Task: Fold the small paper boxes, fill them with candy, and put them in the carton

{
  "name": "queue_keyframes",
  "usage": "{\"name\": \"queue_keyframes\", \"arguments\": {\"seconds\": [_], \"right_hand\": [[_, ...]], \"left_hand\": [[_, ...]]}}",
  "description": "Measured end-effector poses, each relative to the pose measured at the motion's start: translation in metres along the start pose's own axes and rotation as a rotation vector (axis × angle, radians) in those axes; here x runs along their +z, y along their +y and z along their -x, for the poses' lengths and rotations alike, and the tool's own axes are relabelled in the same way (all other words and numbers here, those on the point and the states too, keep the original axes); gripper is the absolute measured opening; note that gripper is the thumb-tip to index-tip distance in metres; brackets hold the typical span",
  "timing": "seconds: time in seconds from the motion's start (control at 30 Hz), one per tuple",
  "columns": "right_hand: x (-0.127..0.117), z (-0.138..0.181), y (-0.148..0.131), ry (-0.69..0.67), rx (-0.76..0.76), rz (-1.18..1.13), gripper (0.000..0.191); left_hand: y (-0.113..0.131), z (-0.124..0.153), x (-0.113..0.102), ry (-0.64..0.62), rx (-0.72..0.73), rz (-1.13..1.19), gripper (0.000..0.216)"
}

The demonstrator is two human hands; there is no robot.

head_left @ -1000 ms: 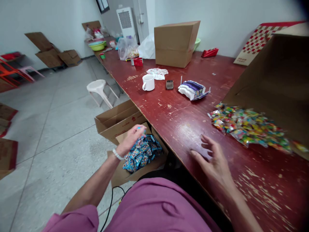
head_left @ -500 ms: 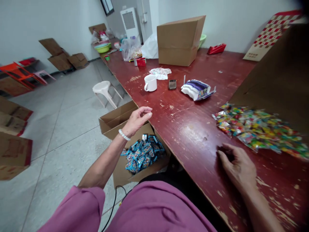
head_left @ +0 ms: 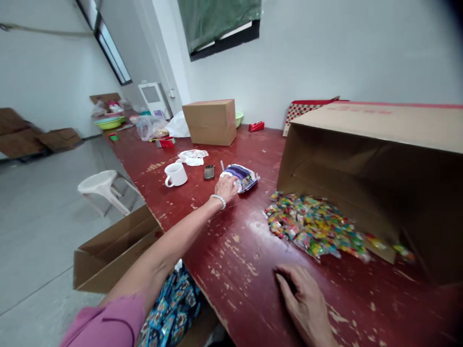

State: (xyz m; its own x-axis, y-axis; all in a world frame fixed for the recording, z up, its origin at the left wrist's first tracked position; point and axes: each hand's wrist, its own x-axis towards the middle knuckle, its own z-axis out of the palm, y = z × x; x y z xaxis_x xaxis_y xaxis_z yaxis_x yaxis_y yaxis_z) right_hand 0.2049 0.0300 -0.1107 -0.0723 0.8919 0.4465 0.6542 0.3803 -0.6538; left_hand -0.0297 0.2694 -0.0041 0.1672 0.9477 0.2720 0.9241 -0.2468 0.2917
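Note:
My left hand (head_left: 226,188), with a pale bead bracelet at the wrist, is at the near left end of a stack of purple-and-white packets (head_left: 241,176) on the red table. Its fingers bend over the edge of the stack; the fingertips are partly hidden. My right hand (head_left: 306,299) rests on the table near the front, fingers curved and thumb apart from them, with nothing visible in it. Beyond it, a heap of clear-wrapped colourful candies (head_left: 314,221) spills from the mouth of a cardboard box (head_left: 325,168) lying on its side.
A white mug (head_left: 176,174) and a small dark device (head_left: 209,172) stand left of the packets. Farther back are a closed carton (head_left: 213,123) and a red tape dispenser (head_left: 256,126). Below the table edge, blue packets (head_left: 171,308) fill an open box. A white stool (head_left: 104,188) stands left.
My left hand has moved from above the table's edge, over the box of blue packets, forward to the purple-and-white stack. My right hand stays on the table. The view has tilted up and turned right.

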Motion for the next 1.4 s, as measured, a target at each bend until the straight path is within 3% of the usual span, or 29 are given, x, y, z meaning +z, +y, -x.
{"name": "queue_keyframes", "arguments": {"seconds": [0.2,0.3,0.4,0.53,0.67,0.83,0.97,1.07,1.17,1.27,1.4], "right_hand": [[0.0,-0.005,-0.002,0.011,0.008,-0.014,0.014],[0.0,-0.006,0.0,-0.002,0.008,-0.003,0.014],[0.0,-0.004,0.004,-0.023,-0.001,0.006,0.015],[0.001,-0.003,0.004,-0.036,0.026,0.0,0.015],[0.003,-0.005,-0.001,0.019,0.105,-0.052,0.017],[-0.005,-0.01,-0.006,0.182,0.306,-0.198,0.039],[-0.018,-0.004,-0.027,0.354,0.222,-0.143,0.027],[-0.024,0.006,-0.052,0.269,0.124,0.057,0.018],[-0.026,0.019,-0.066,0.09,0.196,0.213,0.025],[-0.029,0.029,-0.065,-0.001,0.315,0.123,0.021],[-0.044,0.032,-0.054,-0.003,0.412,-0.053,0.017]], "left_hand": [[0.033,-0.017,0.034,-0.046,-0.001,-0.095,0.04],[0.041,-0.018,0.043,-0.076,-0.03,-0.098,0.032],[0.042,-0.025,0.04,-0.076,-0.094,-0.051,0.025],[0.033,-0.021,0.017,-0.015,-0.218,0.086,0.029],[0.026,0.034,-0.007,-0.069,-0.275,0.35,0.032],[0.042,0.141,-0.014,-0.33,-0.317,0.694,0.041],[0.061,0.2,-0.014,-0.422,-0.341,0.83,0.039],[0.072,0.23,-0.012,-0.451,-0.332,0.895,0.034],[0.08,0.253,-0.008,-0.458,-0.281,0.889,0.031],[0.086,0.266,-0.004,-0.443,-0.199,0.777,0.031],[0.091,0.268,-0.009,-0.42,-0.092,0.67,0.028]]}}
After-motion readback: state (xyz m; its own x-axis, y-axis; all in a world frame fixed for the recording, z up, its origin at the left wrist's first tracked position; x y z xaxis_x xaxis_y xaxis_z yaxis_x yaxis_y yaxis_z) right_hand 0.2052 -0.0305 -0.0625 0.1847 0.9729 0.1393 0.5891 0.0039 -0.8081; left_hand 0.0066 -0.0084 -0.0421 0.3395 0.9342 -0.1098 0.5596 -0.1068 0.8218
